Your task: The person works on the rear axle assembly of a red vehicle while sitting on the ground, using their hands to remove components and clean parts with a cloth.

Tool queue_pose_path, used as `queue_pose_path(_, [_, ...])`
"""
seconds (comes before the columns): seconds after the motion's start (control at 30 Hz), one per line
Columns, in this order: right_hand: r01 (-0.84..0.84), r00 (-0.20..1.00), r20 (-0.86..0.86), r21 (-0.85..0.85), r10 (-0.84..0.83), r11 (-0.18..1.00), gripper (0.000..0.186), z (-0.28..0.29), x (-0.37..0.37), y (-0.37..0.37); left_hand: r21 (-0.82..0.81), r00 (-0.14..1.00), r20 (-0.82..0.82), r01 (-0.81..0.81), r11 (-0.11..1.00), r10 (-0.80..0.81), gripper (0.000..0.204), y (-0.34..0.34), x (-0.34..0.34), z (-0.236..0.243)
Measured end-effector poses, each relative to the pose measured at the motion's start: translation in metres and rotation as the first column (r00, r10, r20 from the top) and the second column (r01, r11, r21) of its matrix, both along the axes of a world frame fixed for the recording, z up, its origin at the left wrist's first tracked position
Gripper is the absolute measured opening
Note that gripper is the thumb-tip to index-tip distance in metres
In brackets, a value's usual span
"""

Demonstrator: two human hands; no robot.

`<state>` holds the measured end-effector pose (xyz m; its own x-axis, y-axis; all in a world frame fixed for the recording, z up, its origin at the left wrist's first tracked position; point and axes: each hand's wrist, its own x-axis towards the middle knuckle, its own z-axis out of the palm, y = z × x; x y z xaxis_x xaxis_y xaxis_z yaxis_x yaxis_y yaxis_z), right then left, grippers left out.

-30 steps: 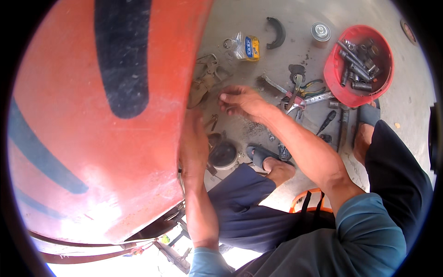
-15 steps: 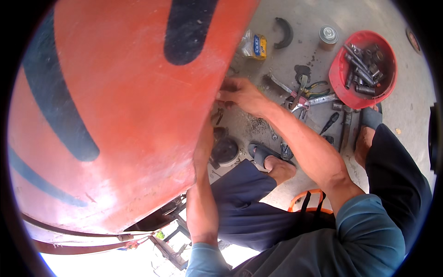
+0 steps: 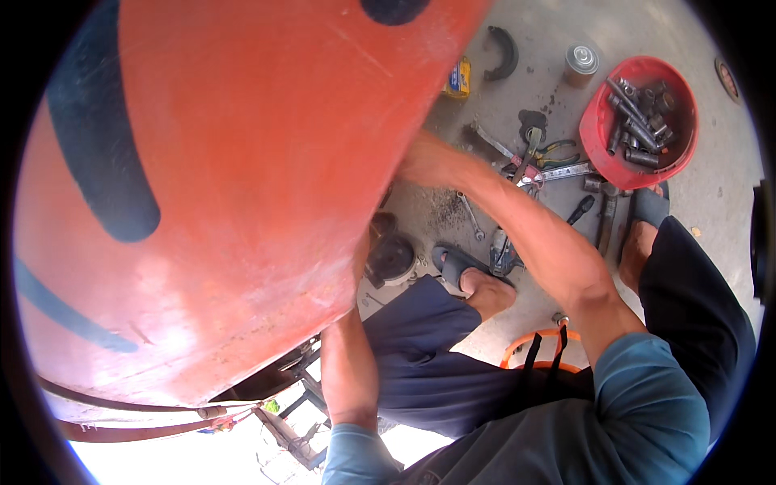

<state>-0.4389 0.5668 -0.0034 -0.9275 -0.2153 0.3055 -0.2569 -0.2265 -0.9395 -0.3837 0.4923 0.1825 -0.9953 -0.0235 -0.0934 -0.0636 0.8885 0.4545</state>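
A large orange-red curved body panel (image 3: 267,178) with dark stripes fills the left side. My right hand (image 3: 420,160) reaches in behind the panel's edge; only its back and wrist show, and the fingers are hidden. From below, my left forearm (image 3: 350,372) goes up under the same panel, which covers the left hand. What either hand touches cannot be seen. Below the right wrist, close to the panel's edge, a dark round part (image 3: 392,257) stands on the ground.
A red bowl-shaped container (image 3: 596,149) of sockets sits at the right. Pliers (image 3: 558,162), a hammer (image 3: 606,214) and a combination wrench (image 3: 470,217) lie on the concrete. Beyond are a can (image 3: 581,66), a curved dark piece (image 3: 505,55) and a yellow-blue box (image 3: 458,78). An orange ring (image 3: 511,351) is near my legs.
My right hand has moved farther behind the panel, so its fingers no longer show. The view has shifted slightly, and the panel now covers more of the yellow-blue box.
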Motion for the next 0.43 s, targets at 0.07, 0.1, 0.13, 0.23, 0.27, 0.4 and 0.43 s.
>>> queue_pose_path(0.07, [-0.030, 1.000, 0.004, 0.041, 0.030, 0.999, 0.018, 0.004, -0.003, 0.000, 0.021, 1.000, -0.006, -0.027, 0.999, 0.027, 0.015, -0.002, 0.001, -0.001])
queue_pose_path(0.1, [-0.046, 0.999, 0.026, 0.054, 0.045, 0.997, 0.018, 0.006, -0.005, 0.000, 0.031, 0.999, -0.009, -0.040, 0.999, 0.040, 0.016, -0.003, 0.001, -0.001])
queue_pose_path(0.13, [-0.057, 0.998, 0.031, 0.064, 0.055, 0.996, 0.018, 0.007, -0.006, 0.001, 0.026, 0.999, -0.005, -0.036, 0.999, 0.036, 0.016, -0.003, 0.001, 0.000])
queue_pose_path(0.23, [-0.083, 0.997, 0.009, 0.080, 0.082, 0.993, 0.017, 0.012, -0.006, 0.007, 0.019, 0.999, 0.012, -0.038, 0.999, 0.038, 0.016, 0.000, 0.001, 0.002])
queue_pose_path(0.27, [-0.100, 0.995, 0.021, 0.078, 0.098, 0.992, 0.018, 0.014, -0.006, 0.008, 0.022, 0.999, 0.021, -0.050, 0.999, 0.049, 0.016, 0.001, 0.000, 0.002])
queue_pose_path(0.4, [-0.123, 0.992, 0.019, 0.112, 0.121, 0.986, 0.019, 0.019, -0.008, 0.010, 0.051, 0.997, 0.048, -0.065, 0.997, 0.062, 0.016, -0.004, -0.001, -0.001])
queue_pose_path(0.43, [-0.123, 0.992, 0.020, 0.111, 0.121, 0.986, 0.019, 0.019, -0.008, 0.010, 0.050, 0.997, 0.049, -0.065, 0.997, 0.062, 0.016, -0.004, -0.001, -0.001])
